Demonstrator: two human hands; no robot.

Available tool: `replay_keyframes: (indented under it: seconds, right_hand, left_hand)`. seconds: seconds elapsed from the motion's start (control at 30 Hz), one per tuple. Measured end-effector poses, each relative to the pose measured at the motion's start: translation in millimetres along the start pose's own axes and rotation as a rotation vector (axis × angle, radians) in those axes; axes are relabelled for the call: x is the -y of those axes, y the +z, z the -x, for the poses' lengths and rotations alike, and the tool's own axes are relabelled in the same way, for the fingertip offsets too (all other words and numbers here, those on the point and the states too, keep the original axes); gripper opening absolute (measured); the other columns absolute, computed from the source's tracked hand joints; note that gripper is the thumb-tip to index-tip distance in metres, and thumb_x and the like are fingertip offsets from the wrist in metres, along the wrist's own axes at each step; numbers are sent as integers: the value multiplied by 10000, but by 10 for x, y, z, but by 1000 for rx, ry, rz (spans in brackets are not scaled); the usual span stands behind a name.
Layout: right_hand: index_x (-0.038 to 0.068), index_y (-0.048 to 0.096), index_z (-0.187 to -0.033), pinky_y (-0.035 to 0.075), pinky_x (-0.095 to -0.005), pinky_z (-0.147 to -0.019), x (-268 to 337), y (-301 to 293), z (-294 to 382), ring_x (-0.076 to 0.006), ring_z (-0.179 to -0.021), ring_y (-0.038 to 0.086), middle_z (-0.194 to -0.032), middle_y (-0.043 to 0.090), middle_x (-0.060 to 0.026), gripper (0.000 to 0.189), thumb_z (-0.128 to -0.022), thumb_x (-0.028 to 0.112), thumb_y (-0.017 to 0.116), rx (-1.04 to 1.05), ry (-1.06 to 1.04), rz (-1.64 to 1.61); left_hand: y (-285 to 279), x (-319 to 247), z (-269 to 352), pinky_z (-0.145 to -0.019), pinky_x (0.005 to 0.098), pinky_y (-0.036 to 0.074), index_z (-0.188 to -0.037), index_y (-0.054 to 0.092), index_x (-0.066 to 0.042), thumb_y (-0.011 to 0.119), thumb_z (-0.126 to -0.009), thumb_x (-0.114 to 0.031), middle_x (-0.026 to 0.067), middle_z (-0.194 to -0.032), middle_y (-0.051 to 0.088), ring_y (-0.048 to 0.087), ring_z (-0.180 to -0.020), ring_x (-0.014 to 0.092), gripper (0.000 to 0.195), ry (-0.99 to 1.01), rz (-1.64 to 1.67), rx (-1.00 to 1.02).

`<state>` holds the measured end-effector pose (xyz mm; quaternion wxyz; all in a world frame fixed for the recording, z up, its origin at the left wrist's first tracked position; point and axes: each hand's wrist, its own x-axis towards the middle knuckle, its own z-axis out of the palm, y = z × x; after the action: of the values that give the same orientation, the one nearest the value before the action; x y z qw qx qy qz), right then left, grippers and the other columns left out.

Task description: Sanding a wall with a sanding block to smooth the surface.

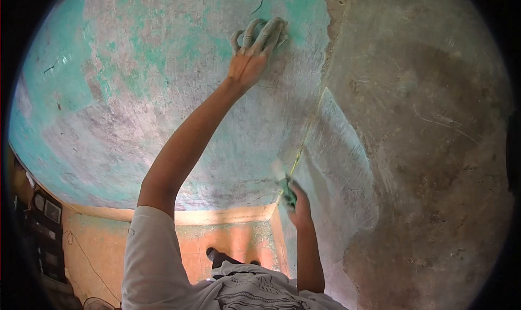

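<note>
My left hand (257, 45) is raised against a wall of worn teal and grey paint (195, 102). Its dusty fingers are bent and spread, and I see nothing held in them. Lower down, my right hand (300, 206) grips a green-handled tool (289, 194) at the corner where two walls meet. A pale end of that tool, probably a blade, points up the corner but is blurred by motion. Along the corner beside it runs a thin yellow line (298, 157). A smooth, light grey-blue patch (342, 163) covers part of the right wall next to the corner.
Bare, rough brown plaster (427, 147) makes up most of the right wall. Below lie orange floor tiles (191, 245) and a pale skirting (228, 216). Dark shelving with items (44, 228), a thin cable (87, 261) and part of a fan (97, 304) are at lower left.
</note>
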<state>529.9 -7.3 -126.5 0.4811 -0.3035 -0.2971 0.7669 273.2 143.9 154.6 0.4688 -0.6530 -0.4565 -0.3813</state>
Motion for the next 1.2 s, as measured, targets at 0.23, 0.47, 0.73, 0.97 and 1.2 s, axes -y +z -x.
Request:
replay_keyframes:
  seconds: [0.23, 0.47, 0.73, 0.97, 1.2]
  right_hand:
    - [98, 667, -1233, 298, -229, -474, 453, 287, -589, -22, -569, 393, -959, 743, -31, 299, -1004, 229, 525, -296, -435, 255]
    - [108, 650, -1201, 343, -261, -487, 300, 277, -889, -55, -570, 438, -873, 686, -27, 216, -1029, 197, 556, -398, -402, 294]
    - [191, 636, -1164, 362, -252, -569, 354, 320, -825, -65, -685, 452, -902, 632, 22, 193, -993, 238, 559, -392, -345, 276]
    - [144, 598, -1179, 345, -255, -490, 353, 360, -887, -58, -619, 444, -870, 622, 1, 173, -1021, 187, 544, -413, -341, 282]
    - [185, 631, -1183, 323, -246, -488, 413, 113, -877, -52, -601, 449, -879, 643, 1, 194, -1002, 196, 562, -312, -329, 265]
  left_hand:
    - [-37, 68, 406, -1147, 600, 259, -1601, 462, -296, 638, -968, -112, -44, -1651, 389, 393, -1452, 288, 682, -19, -36, 64]
    - [-47, 71, -34, -1165, 610, 252, -1621, 414, -299, 570, -1004, -150, -56, -1627, 403, 364, -1470, 278, 654, 47, -16, 1]
    - [19, 140, 252, -1163, 576, 261, -1610, 446, -281, 593, -981, -165, -52, -1618, 416, 391, -1452, 266, 656, 86, -99, 26]
    - [3, -21, -93, -1148, 545, 309, -1591, 469, -238, 610, -973, -168, -23, -1521, 483, 425, -1410, 259, 638, 65, -23, -7]
    - [44, 23, 214, -1126, 544, 359, -1581, 475, -218, 608, -987, -172, 1, -1491, 500, 454, -1379, 278, 610, 57, -45, -16]
